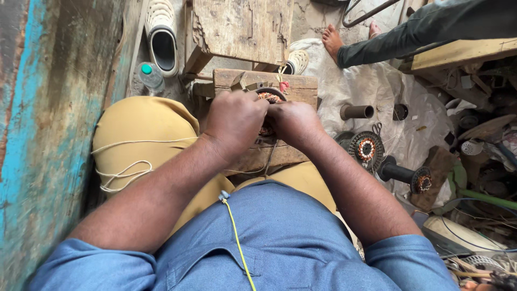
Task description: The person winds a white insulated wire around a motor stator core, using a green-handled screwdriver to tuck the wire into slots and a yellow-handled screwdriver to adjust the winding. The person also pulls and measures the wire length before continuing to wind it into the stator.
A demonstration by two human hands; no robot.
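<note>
A round motor stator with copper windings (269, 97) lies on a worn wooden block (301, 86) in front of my knees. My left hand (234, 121) and my right hand (293, 123) are both closed over it, side by side, covering most of it. Only its far rim and some copper coil show past my knuckles. A thin white string (129, 144) runs from under my left hand across my tan trouser leg (134, 121) and loops there.
A second wound stator (366, 148), a rotor on a shaft (404, 175) and metal tubes (356, 112) lie on plastic sheeting at right. Another person's bare foot (333, 40) and leg are at the top right. A shoe (161, 37), a bottle (149, 75) and a wooden stool (242, 27) stand ahead; a blue wall (32, 134) is left.
</note>
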